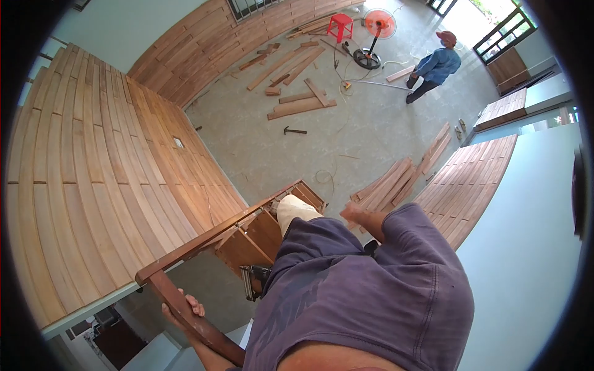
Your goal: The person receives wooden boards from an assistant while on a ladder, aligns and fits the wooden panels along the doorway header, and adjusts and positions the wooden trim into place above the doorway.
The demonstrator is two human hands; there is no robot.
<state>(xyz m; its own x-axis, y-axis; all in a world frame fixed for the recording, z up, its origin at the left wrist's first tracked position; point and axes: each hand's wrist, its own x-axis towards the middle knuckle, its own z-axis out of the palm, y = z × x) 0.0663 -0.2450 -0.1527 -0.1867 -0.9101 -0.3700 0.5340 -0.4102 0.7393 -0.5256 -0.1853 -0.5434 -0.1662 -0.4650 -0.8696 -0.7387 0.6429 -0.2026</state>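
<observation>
My left hand (184, 307) is closed around a reddish-brown wooden handrail (216, 337) at the lower left. My right hand (351, 213) hangs in front of my body, above the floor planks; its fingers are too small and turned away to read. Below me are wooden stair steps (244, 250), bordered by another stretch of rail (216, 236). A black tool with a silver magazine, which looks like a nail gun (252, 282), is by my left side, partly covered by my shirt. One leg in light trousers (295, 209) reaches down over the steps.
Wood-strip panelling (93, 161) covers the left wall. On the floor lie a stack of planks (387, 185), a hammer (295, 130), loose boards (303, 106) and cables. Farther off are a red stool (340, 26), an orange fan (379, 23) and a person in blue (438, 65).
</observation>
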